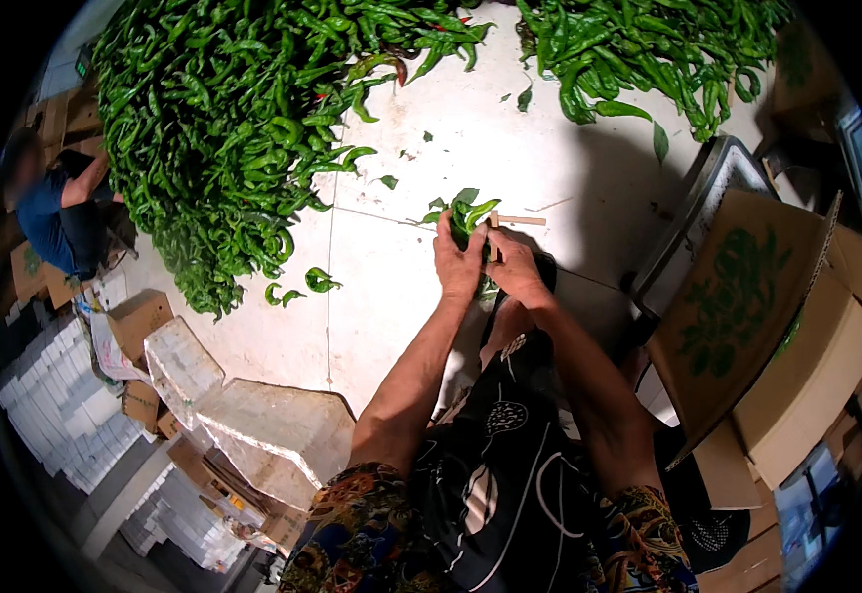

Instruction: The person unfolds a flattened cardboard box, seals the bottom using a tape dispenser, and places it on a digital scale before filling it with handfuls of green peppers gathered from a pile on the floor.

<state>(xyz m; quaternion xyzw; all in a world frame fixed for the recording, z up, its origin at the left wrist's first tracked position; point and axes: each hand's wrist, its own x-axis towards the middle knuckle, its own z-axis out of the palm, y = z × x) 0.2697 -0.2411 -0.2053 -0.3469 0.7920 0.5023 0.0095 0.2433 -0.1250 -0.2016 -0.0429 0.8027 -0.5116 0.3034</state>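
Note:
Both my hands meet low over the pale floor (391, 287). My left hand (457, 262) is closed around a few green chili peppers (480, 211) with leaves among them. Against the same bunch, my right hand (515, 269) has its fingers curled, thumb and fingertips touching the peppers. A narrow tan strip (522, 220) sticks out to the right just beyond my right fingertips; whether I grip it cannot be made out. Palms and the lower part of the bunch are hidden.
A large heap of green peppers (213, 128) spreads at the far left, a second heap (638, 49) at the far right. An open cardboard box (796, 385) and a scale (697, 217) stand right. White foam pieces (263, 420) lie left; a person (60, 208) sits beyond.

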